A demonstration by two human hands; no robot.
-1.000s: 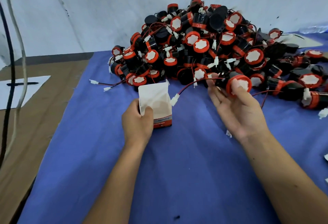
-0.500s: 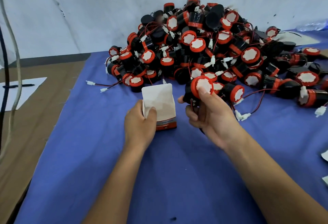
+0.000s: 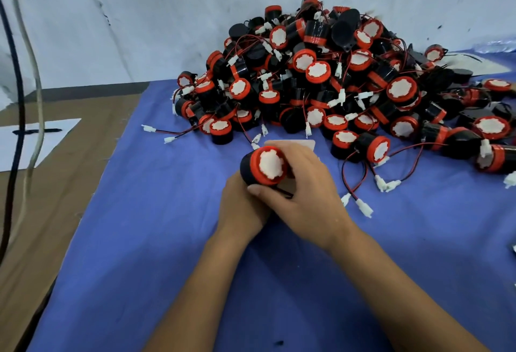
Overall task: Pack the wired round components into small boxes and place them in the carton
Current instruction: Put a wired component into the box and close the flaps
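A worker's right hand (image 3: 303, 192) grips a round component (image 3: 265, 166), black-bodied with a red collar and white face, and holds it directly over the left hand (image 3: 241, 206), which lies beneath and is mostly covered. Only a pale flap of the small box (image 3: 305, 143) shows just beyond the right knuckles; whether the left hand's fingers are curled around that box cannot be told from this view. The two hands are pressed close together, one atop the other, above the blue cloth (image 3: 156, 240) that covers the desk (image 3: 55, 198).

Beyond the fingertips rises the pile of components (image 3: 335, 81), red and black leads tangled through it. Loose white connectors (image 3: 363, 206) lie just to the right of the right wrist.

The risks here appear to lie in the wiring. A thin dark lead shows under the right thumb; if it is not tucked in ahead of the body, it could be pinched under the flap or keep the box from closing. A tilted entry might buckle the thin card of the box mouth, which is hidden from the camera. Should the lead be snagged on the pile, pulling could drag neighbours off the heap. No carton is visible near either hand.
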